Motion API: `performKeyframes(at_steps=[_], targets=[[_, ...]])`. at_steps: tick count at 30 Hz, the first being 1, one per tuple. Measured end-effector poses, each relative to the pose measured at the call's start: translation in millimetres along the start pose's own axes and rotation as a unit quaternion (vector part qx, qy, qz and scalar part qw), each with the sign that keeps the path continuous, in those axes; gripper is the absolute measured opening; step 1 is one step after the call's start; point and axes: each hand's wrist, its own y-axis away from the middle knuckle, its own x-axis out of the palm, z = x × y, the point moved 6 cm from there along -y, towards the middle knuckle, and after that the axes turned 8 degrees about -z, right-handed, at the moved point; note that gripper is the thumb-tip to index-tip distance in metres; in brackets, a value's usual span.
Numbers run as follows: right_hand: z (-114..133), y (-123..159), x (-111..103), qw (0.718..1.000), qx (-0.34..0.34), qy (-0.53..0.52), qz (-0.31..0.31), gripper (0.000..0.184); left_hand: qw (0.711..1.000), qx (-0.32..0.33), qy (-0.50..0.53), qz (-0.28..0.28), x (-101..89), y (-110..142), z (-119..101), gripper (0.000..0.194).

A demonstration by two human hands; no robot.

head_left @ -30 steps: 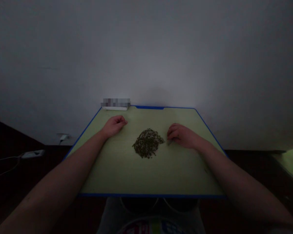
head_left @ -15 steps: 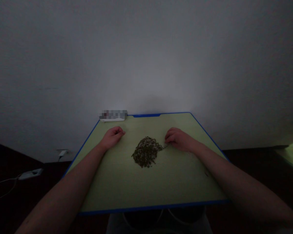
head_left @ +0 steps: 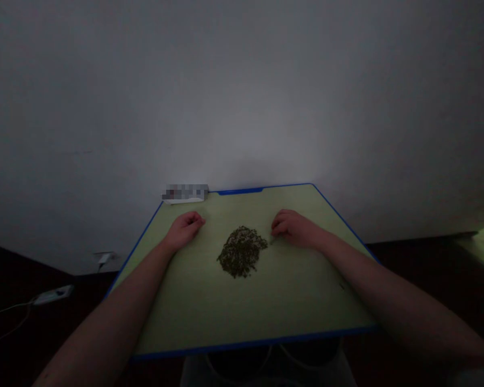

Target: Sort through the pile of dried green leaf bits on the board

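Note:
In the middle of the pale yellow-green tabletop [head_left: 282, 301] lies a loose heap of small dark green-brown bits [head_left: 241, 253], too dim to tell what kind. My left hand [head_left: 184, 228] rests on its side to the left of the heap, fingers curled and thumb meeting the forefinger; whether anything is pinched there does not show. My right hand [head_left: 293, 228] is just right of the heap, its fingers bent together and pointing down. Below its fingertips a thin, small dark thing [head_left: 271, 241] shows, close to the heap's edge. Neither hand touches the heap.
A blurred-out box [head_left: 185, 193] stands at the back left corner of the table. Blue edging [head_left: 242, 191] runs round the tabletop, which backs onto a grey wall [head_left: 250, 107]. A power strip [head_left: 54, 295] with cords is on the left. A small dark speck [head_left: 342, 286] lies near my right forearm.
The view has shifted slightly. The thin dark line that ran between my right fingertips and the heap now looks shorter. My left hand keeps its place and its curled shape.

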Motion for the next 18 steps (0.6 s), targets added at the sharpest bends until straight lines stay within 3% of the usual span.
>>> performKeyframes(at_steps=[7, 12, 15, 18], targets=[[-8.1, 5.3, -5.7, 0.999, -0.006, -0.037, 0.009, 0.029, 1.0, -0.009, 0.007, 0.0, -0.1, 2.2, -3.9, 0.022], [-20.6, 11.0, -20.5, 0.989, 0.141, -0.038, -0.006, 0.028, 1.0, -0.001, -0.002, 0.0, 0.0, -0.6, 0.7, 0.022], [-23.9, 16.2, -19.7, 0.971, 0.234, -0.043, 0.031, 0.037, 1.0, 0.003, 0.002, 0.001, 0.2, -2.3, 4.2, 0.022], [-22.7, 19.6, -11.5, 0.96, 0.266, -0.022, 0.085, 0.035, 1.0, 0.004, 0.01, 0.001, 0.2, -3.0, 5.4, 0.02]])
